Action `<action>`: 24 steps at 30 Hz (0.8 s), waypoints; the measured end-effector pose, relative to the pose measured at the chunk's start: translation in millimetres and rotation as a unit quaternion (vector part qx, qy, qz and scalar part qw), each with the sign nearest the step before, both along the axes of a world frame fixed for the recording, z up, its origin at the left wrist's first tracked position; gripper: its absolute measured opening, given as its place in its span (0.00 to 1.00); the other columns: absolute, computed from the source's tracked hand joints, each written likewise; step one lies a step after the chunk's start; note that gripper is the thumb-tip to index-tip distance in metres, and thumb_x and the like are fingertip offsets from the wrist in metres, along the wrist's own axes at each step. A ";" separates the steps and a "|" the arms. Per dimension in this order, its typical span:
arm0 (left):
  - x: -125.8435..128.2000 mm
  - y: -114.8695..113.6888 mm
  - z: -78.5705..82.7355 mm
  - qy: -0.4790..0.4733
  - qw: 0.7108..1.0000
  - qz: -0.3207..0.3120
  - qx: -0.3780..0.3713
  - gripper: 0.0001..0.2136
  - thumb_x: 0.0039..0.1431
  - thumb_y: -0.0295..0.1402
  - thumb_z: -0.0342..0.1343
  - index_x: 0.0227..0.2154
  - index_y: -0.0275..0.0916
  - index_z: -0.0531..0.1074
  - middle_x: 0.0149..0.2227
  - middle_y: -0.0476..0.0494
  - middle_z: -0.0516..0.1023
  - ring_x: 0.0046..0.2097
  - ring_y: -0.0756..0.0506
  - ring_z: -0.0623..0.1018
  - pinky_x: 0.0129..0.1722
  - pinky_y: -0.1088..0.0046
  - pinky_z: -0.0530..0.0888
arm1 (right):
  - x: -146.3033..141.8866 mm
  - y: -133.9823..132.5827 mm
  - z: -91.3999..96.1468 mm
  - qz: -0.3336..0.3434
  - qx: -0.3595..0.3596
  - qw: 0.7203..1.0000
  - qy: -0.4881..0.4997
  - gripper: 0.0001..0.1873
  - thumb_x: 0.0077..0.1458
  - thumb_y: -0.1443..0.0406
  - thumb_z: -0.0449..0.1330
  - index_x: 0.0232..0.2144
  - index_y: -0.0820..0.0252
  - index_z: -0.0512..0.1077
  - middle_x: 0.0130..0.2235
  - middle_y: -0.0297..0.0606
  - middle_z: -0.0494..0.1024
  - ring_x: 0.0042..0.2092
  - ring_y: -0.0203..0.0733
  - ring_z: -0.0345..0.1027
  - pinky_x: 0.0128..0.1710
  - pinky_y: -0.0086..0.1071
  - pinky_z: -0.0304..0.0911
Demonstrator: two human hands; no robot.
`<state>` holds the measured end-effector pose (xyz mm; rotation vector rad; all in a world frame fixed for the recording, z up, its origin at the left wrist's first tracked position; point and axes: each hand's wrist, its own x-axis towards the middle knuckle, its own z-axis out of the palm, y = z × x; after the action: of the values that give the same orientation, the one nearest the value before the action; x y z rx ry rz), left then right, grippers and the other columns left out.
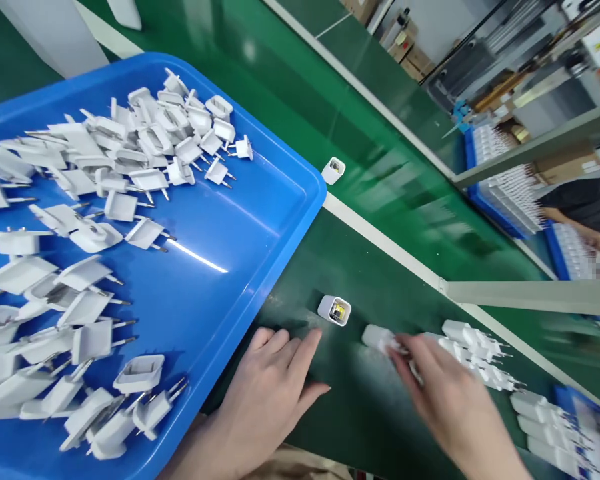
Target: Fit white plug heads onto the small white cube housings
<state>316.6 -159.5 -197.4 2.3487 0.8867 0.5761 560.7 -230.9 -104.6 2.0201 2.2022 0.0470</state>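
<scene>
**Two hands over charger parts on green surface**

Left hand (pixel 267 387) lies palm down on the green surface (pixel 360 267), fingers extended and loosely together pointing up-right, thumb out to the right; grip spread, holding nothing; it sits just beside the lower right edge of the blue tray (pixel 215 267); forearm enters from bottom centre. Open charger shell (pixel 335 311) stands on the surface just beyond the left fingertips, not touching, its open face showing yellow parts inside. Right hand (pixel 443 393) reaches in from bottom right, back of hand up, motion-blurred; fingertips pinch a white charger body (pixel 379 338) lying on the surface right of the open shell; exact finger contact hard to tell through blur. Row of finished white plugs (pixel 475 353) lies just beyond the right hand, pins pointing right; more near the bottom right corner. Tray holds a heap of white plug caps (pixel 130 147) with metal pins; another single shell (pixel 333 170) rests on the surface past the tray's far right corner.
</scene>
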 end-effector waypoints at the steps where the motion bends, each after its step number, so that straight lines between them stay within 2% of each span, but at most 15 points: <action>1: 0.1 -0.4 -0.9 -0.004 1.000 0.003 0.007 0.25 0.65 0.34 0.64 0.61 0.33 0.64 0.40 0.43 0.81 0.39 0.39 0.74 0.41 0.59 0.63 | 14.9 -3.4 8.2 -0.015 -0.005 0.999 -0.049 0.16 0.75 0.58 0.45 0.41 0.58 0.69 0.35 0.42 0.77 0.30 0.46 0.74 0.24 0.36 0.65; 4: 1.4 -1.3 0.3 -0.004 1.000 0.006 0.016 0.21 0.67 0.34 0.60 0.59 0.33 0.66 0.37 0.44 0.79 0.37 0.40 0.74 0.40 0.59 0.65 | 42.9 -7.9 36.7 -0.043 0.006 0.988 -0.146 0.21 0.74 0.52 0.45 0.45 0.59 0.71 0.37 0.48 0.78 0.31 0.52 0.75 0.23 0.39 0.65; 6: 6.6 -0.4 6.2 0.001 1.000 0.028 0.002 0.24 0.68 0.37 0.60 0.62 0.34 0.64 0.40 0.42 0.79 0.38 0.40 0.75 0.39 0.60 0.67 | 43.8 -0.4 54.6 -0.055 0.046 0.984 -0.164 0.23 0.74 0.50 0.46 0.49 0.60 0.71 0.37 0.48 0.77 0.30 0.52 0.75 0.22 0.40 0.63; 9: 26.3 4.7 20.3 0.018 0.996 0.092 -0.007 0.36 0.63 0.39 0.65 0.69 0.34 0.56 0.53 0.33 0.76 0.46 0.37 0.76 0.42 0.59 0.72 | 26.4 32.0 72.2 -0.015 0.094 0.991 -0.091 0.22 0.74 0.49 0.47 0.49 0.59 0.70 0.35 0.42 0.76 0.28 0.46 0.73 0.22 0.37 0.62; 11: 44.0 9.8 27.4 0.042 0.992 0.112 0.030 0.36 0.61 0.34 0.67 0.68 0.34 0.59 0.61 0.29 0.70 0.54 0.33 0.75 0.48 0.56 0.74 | 8.1 66.1 74.8 0.039 0.090 0.995 -0.013 0.20 0.75 0.52 0.47 0.44 0.57 0.72 0.36 0.40 0.76 0.30 0.43 0.73 0.26 0.35 0.62; 13: 58.0 14.2 29.1 0.070 0.988 0.109 0.079 0.26 0.62 0.27 0.64 0.62 0.32 0.67 0.61 0.29 0.72 0.57 0.34 0.74 0.53 0.55 0.74 | -15.3 106.1 70.0 0.091 0.077 0.992 0.032 0.18 0.75 0.55 0.48 0.41 0.57 0.72 0.38 0.39 0.76 0.31 0.41 0.72 0.28 0.34 0.62; 16: 62.4 14.8 23.6 0.094 0.983 0.107 0.116 0.15 0.64 0.22 0.58 0.53 0.31 0.73 0.47 0.35 0.79 0.48 0.40 0.78 0.48 0.60 0.76 | -63.0 168.0 51.6 0.164 0.005 0.983 0.083 0.13 0.74 0.59 0.52 0.48 0.59 0.72 0.42 0.40 0.77 0.38 0.42 0.74 0.36 0.33 0.67; 18: 54.4 10.0 19.6 0.094 0.981 0.114 0.123 0.12 0.64 0.23 0.59 0.51 0.33 0.74 0.39 0.41 0.79 0.41 0.42 0.78 0.43 0.63 0.77 | -100.4 206.0 34.4 0.194 -0.044 0.975 0.097 0.13 0.73 0.61 0.54 0.56 0.59 0.69 0.47 0.42 0.76 0.44 0.45 0.74 0.43 0.35 0.69; 20: 41.5 3.3 18.0 0.088 0.982 0.116 0.120 0.10 0.64 0.28 0.61 0.48 0.35 0.75 0.36 0.43 0.78 0.38 0.42 0.77 0.39 0.63 0.76 | -136.2 240.2 15.7 0.183 -0.052 0.979 0.075 0.18 0.73 0.61 0.55 0.62 0.58 0.65 0.53 0.47 0.73 0.49 0.51 0.74 0.47 0.40 0.69; 22: 27.1 -2.2 18.6 0.082 0.986 0.106 0.100 0.12 0.63 0.33 0.65 0.47 0.37 0.75 0.37 0.44 0.78 0.38 0.42 0.77 0.37 0.63 0.76 | -164.1 269.9 -1.2 0.171 -0.049 0.982 0.068 0.21 0.71 0.62 0.58 0.62 0.59 0.64 0.56 0.53 0.70 0.52 0.57 0.73 0.48 0.44 0.70; 24: 14.0 -4.9 19.1 0.069 0.991 0.096 0.068 0.16 0.60 0.35 0.68 0.49 0.39 0.74 0.40 0.44 0.78 0.40 0.41 0.77 0.38 0.62 0.76 | -178.2 291.8 -12.2 0.179 -0.056 0.979 0.084 0.18 0.69 0.65 0.59 0.59 0.61 0.68 0.56 0.55 0.70 0.52 0.57 0.73 0.49 0.44 0.70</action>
<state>330.5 -164.4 -178.3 2.4664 1.1798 0.5712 382.5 60.9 -116.8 1.6016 2.5829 -0.2101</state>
